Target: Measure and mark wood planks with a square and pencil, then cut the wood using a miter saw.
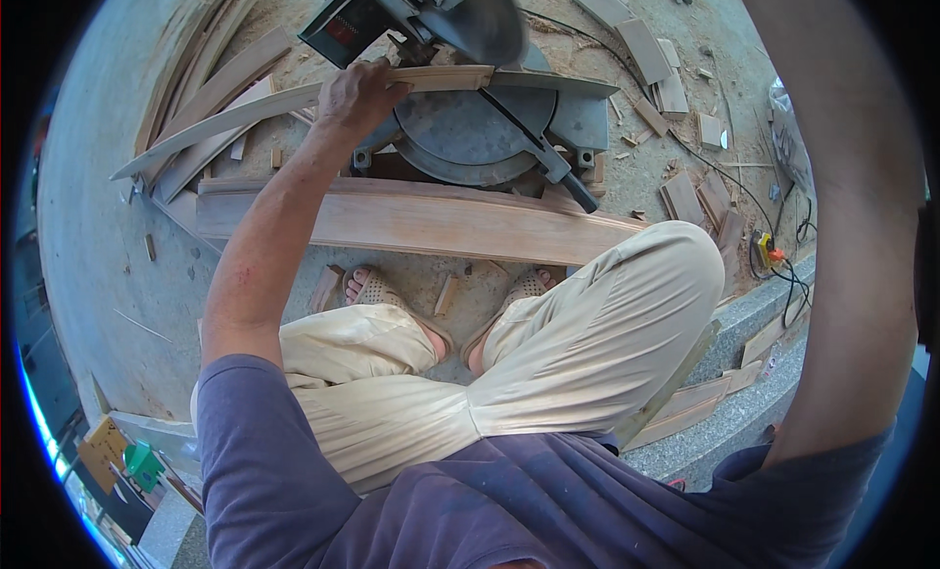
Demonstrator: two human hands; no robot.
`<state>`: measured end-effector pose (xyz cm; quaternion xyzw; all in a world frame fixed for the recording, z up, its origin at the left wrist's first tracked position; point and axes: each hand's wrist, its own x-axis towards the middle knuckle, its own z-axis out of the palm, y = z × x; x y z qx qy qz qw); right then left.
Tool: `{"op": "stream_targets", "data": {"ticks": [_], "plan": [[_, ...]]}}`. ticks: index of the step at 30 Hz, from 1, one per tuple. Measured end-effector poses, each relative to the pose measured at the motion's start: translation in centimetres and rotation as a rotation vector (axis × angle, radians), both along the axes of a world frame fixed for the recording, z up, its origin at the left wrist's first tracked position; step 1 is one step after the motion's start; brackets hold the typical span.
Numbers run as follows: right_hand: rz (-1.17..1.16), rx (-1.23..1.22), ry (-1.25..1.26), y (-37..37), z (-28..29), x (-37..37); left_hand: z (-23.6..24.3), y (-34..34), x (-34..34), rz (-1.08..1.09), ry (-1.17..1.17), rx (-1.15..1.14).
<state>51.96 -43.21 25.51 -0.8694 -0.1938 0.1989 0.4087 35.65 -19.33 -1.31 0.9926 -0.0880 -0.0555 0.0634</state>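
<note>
My left hand (360,97) is closed around a long, thin wooden strip (443,77), pressing it to the fence of a miter saw. The strip's right end stops close to the saw blade (482,25), and its other end reaches far out to the left. The blade's upper edge looks smeared, and it hangs just above the round grey saw table (470,128). A black-handled lever (578,189) sticks out from the saw's front. My right arm (867,207) is raised along the right side, and its hand lies beyond the top of the picture.
A wide wooden board (421,216) lies between the saw and my sandalled feet. Long planks (211,89) are heaped at the left. Offcuts (641,50) and sawdust litter the floor at the right. A black cable runs to a yellow socket (765,246) by a stone step (754,334).
</note>
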Motion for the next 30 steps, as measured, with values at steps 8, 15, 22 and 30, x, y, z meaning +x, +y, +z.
{"op": "stream_targets", "data": {"ticks": [8,15,22,30], "plan": [[-0.059,-0.124,0.138,1.7,1.3,3.3,0.4,-1.0,-0.1,0.079,0.042,0.0],[-0.031,-0.153,0.167,1.1,1.7,2.8,0.2,-1.1,-0.5,0.001,-0.097,-0.024],[0.21,-0.397,-0.054,1.2,2.5,3.3,2.1,-1.7,-0.8,0.04,-0.06,-0.028],[-0.085,-0.142,0.143,1.9,-0.6,4.4,1.2,-1.0,-0.5,0.08,0.022,-0.08]]}}
